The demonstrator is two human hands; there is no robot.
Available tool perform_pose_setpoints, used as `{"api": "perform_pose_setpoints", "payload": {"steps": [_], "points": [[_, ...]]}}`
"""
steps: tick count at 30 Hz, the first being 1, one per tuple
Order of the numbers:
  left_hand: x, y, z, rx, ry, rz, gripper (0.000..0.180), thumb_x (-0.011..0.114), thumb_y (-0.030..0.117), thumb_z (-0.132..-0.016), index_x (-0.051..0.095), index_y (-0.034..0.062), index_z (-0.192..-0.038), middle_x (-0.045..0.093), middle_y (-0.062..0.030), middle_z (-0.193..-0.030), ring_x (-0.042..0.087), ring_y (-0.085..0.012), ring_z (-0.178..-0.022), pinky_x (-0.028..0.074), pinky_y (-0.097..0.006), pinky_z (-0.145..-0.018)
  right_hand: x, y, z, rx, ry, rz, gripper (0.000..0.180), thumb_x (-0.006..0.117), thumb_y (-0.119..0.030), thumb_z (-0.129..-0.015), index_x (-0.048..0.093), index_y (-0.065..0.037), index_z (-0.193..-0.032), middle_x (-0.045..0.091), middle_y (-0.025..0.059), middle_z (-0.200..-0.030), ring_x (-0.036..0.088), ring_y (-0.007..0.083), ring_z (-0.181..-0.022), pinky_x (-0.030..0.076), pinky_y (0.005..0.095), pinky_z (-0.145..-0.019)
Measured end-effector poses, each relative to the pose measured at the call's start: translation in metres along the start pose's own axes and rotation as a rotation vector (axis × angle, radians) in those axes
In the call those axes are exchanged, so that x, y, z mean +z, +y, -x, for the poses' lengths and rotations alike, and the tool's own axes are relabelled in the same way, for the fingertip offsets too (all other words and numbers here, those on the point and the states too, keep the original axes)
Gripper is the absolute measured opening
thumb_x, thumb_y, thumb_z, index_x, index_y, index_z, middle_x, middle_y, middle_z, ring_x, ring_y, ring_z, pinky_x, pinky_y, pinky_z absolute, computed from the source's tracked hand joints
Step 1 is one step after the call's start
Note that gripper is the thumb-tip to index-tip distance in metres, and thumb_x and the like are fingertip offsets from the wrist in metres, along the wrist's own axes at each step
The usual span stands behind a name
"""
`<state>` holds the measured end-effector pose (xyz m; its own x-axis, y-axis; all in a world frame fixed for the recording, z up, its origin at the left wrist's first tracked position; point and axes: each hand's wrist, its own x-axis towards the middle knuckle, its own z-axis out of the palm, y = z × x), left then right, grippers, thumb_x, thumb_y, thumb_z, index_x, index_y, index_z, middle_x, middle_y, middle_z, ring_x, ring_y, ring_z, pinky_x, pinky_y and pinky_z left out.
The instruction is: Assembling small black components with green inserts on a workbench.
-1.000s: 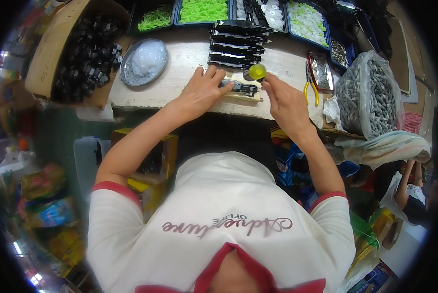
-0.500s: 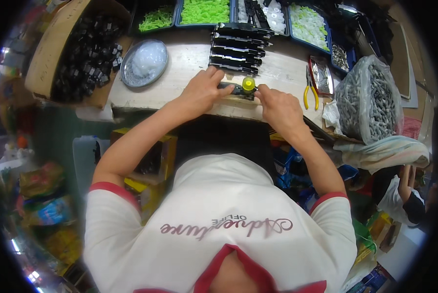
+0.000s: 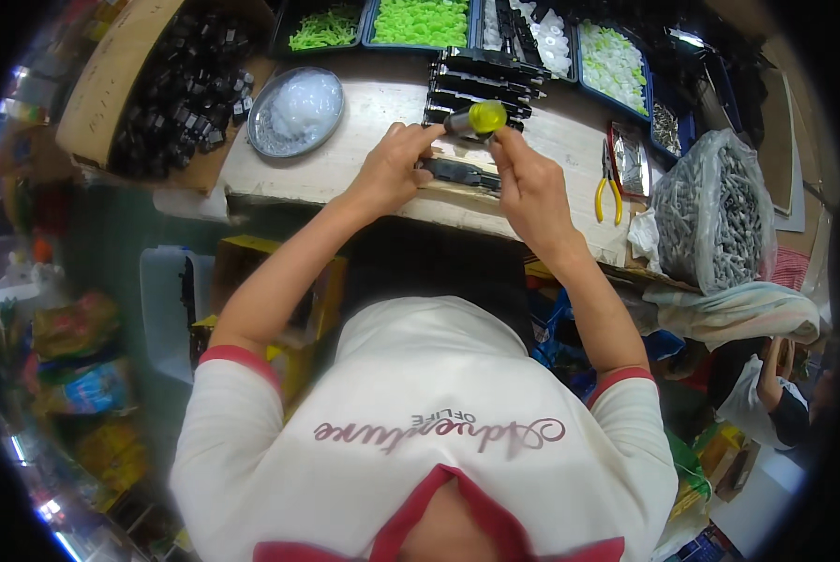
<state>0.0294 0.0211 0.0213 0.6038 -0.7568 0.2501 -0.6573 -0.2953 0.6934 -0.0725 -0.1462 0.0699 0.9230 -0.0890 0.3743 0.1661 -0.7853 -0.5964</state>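
Observation:
My left hand [image 3: 393,170] is closed on the near end of a long black plastic part [image 3: 462,174], which lies near the table's front edge. My right hand [image 3: 535,192] grips a small mallet [image 3: 472,119] with a yellow see-through face and a dark head; its handle is mostly hidden by my fingers. The mallet's head is raised and tilted above the black part, apart from it. Just beyond stands a row of several similar black parts [image 3: 483,82], laid side by side.
A cardboard box [image 3: 81,126] of black pieces and a round metal dish [image 3: 254,126] are at left. Trays of green [image 3: 420,21] and white pieces [image 3: 616,61] line the back. Yellow-handled pliers [image 3: 608,192] and a bag of grey screw-like pieces [image 3: 715,211] lie at right.
The mallet has risen off the black part and tipped over, its yellow face turning toward the right. My right hand lifted with it; my left hand stays on the part. The view shifted slightly.

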Motion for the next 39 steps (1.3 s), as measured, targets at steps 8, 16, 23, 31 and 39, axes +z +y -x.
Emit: {"api": "perform_pose_setpoints", "payload": {"steps": [8,16,23,31,39], "points": [[0.041,0.030,0.037,0.209,0.365,-0.290,0.032,0.055,-0.002,-0.067,0.058,0.0041,-0.098,0.056,-0.0081,-0.097,0.053,-0.0240,-0.092,0.032,-0.038,-0.077,-0.001,0.010,-0.022,0.247,-0.420,0.245,0.018,0.046,-0.022,-0.090,0.053,-0.008,-0.099,0.057,0.0212,-0.066,0.055,0.0403,-0.064,0.040,0.0473,-0.056],[0.076,0.034,0.058,0.224,0.207,-0.366,0.030,0.055,0.003,-0.074,0.057,0.0032,-0.103,0.047,-0.0149,-0.125,0.038,-0.0297,-0.125,0.025,-0.048,-0.098,0.025,-0.004,-0.011,0.019,-0.095,0.018,0.018,0.048,-0.020,-0.088,0.053,-0.008,-0.102,0.059,0.0198,-0.071,0.057,0.0395,-0.068,0.043,0.0466,-0.059],[0.068,0.038,0.048,0.237,0.256,-0.314,0.026,0.055,0.002,-0.074,0.058,0.0027,-0.100,0.049,-0.0150,-0.123,0.041,-0.0275,-0.122,0.031,-0.047,-0.095,0.012,0.015,-0.007,0.166,-0.231,0.243,0.020,0.049,-0.019,-0.088,0.056,-0.008,-0.102,0.061,0.0196,-0.074,0.058,0.0389,-0.070,0.045,0.0462,-0.060],[0.052,0.025,0.011,0.268,0.268,-0.341,0.032,0.062,0.001,-0.070,0.058,0.0088,-0.100,0.055,-0.0052,-0.104,0.053,-0.0214,-0.095,0.032,-0.039,-0.081,-0.016,0.066,0.042,0.414,0.087,0.522,0.020,0.050,-0.013,-0.086,0.058,-0.006,-0.104,0.059,0.0167,-0.082,0.057,0.0353,-0.076,0.044,0.0434,-0.064],[0.038,0.019,-0.009,0.317,0.176,-0.114,0.041,0.058,-0.007,-0.066,0.057,0.0063,-0.106,0.052,-0.0102,-0.093,0.050,-0.0273,-0.090,0.039,-0.036,-0.077,-0.043,0.100,0.056,0.382,0.223,0.749,0.014,0.057,-0.016,-0.079,0.062,-0.003,-0.082,0.057,0.0144,-0.083,0.055,0.0317,-0.083,0.042,0.0406,-0.069]]}}
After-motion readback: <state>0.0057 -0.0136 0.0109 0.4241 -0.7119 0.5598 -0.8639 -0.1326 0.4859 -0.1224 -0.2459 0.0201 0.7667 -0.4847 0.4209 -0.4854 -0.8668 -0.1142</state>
